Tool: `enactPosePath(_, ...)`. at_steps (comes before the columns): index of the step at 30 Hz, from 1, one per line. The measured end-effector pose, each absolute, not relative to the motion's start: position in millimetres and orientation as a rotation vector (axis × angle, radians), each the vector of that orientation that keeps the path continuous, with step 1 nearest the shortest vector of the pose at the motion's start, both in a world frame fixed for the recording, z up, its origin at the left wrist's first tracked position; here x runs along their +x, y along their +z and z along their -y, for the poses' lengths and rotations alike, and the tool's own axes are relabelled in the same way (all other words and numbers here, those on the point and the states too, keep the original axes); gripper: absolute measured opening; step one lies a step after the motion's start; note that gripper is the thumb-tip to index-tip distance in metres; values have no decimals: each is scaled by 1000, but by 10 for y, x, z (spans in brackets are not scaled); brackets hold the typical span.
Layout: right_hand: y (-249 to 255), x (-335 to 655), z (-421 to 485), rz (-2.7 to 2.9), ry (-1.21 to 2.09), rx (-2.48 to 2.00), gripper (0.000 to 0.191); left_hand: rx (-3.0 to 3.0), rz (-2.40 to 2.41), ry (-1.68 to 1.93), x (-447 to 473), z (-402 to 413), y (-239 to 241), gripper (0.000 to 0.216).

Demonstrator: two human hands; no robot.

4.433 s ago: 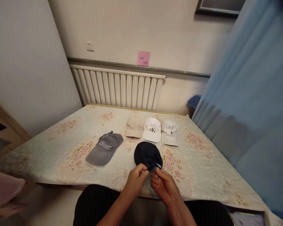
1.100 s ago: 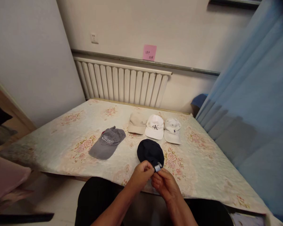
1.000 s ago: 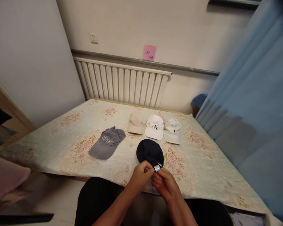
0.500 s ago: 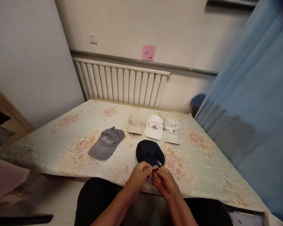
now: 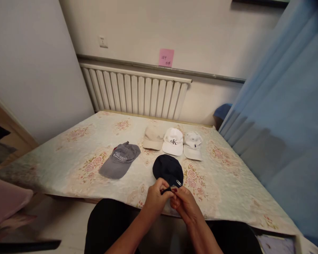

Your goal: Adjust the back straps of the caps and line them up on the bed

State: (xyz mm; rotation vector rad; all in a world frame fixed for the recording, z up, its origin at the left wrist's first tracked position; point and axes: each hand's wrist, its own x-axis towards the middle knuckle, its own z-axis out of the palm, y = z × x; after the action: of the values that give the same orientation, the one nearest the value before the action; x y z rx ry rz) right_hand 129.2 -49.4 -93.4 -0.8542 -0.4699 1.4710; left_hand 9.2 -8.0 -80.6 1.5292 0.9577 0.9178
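A dark navy cap (image 5: 167, 168) lies at the near side of the bed, with a small silvery oval on its edge. Both hands meet at its near edge. My left hand (image 5: 157, 195) is closed in a pinch on the cap's dark strap (image 5: 165, 190). My right hand (image 5: 184, 201) pinches a small piece with red and light metal-like parts, perhaps the strap's buckle (image 5: 174, 189). Behind it, a beige cap (image 5: 153, 137), a white cap with "CK" lettering (image 5: 173, 141) and a white cap with a small dark logo (image 5: 193, 145) sit in a row. A grey cap (image 5: 120, 159) rests to the left.
A floral-covered bed (image 5: 76, 155) spreads beneath the caps. Along the wall behind it runs a white radiator (image 5: 137, 91), with a pink note (image 5: 166, 57) above. A blue curtain (image 5: 286, 123) hangs on the right. Pink fabric (image 5: 7, 203) shows at lower left.
My left hand has shifted slightly, and a dark strap end now shows between its thumb and fingers. The right hand keeps its pinch. The other caps stay put.
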Motion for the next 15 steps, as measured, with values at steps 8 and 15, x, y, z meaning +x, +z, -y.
enactPosePath(8, -963, 1286, 494, 556, 1400, -968, 28, 1914, -893, 901, 33, 100, -814, 21)
enactPosePath(15, -982, 1275, 479, 563, 1329, -1041, 29, 2068, -843, 950, 35, 107, -855, 13)
